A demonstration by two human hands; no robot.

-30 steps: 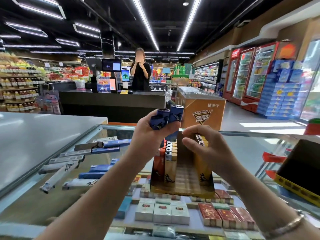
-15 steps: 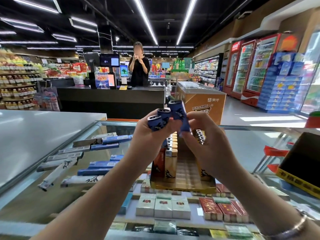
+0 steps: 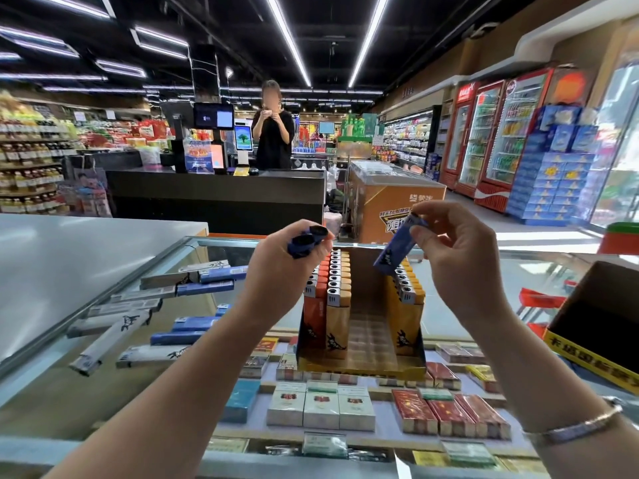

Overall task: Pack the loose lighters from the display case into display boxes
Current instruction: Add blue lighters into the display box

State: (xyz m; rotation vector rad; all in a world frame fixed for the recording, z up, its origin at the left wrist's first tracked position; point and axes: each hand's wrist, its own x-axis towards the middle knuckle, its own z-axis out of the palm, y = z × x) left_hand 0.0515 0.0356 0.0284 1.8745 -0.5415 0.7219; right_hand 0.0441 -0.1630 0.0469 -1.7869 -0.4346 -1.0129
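Observation:
A cardboard display box [image 3: 363,366] stands on the glass display case [image 3: 214,271], with orange and yellow lighters [image 3: 328,292] upright along its left and right sides and a bare middle channel. My left hand [image 3: 280,267] grips two blue lighters [image 3: 306,242] above the box's left rows. My right hand [image 3: 456,257] pinches a single blue lighter [image 3: 397,247], tilted, over the box's right rows. Several loose blue and grey lighters [image 3: 145,316] lie on the glass to the left.
A second black and yellow box [image 3: 601,344] stands at the right edge. Cigarette packs [image 3: 321,406] fill the shelf under the glass. A grey counter [image 3: 69,257] lies left. A person [image 3: 273,133] stands behind the dark checkout counter [image 3: 214,195] ahead.
My right hand has taken one blue lighter from the bunch in my left hand and pulled it away to the right. My left hand now holds two.

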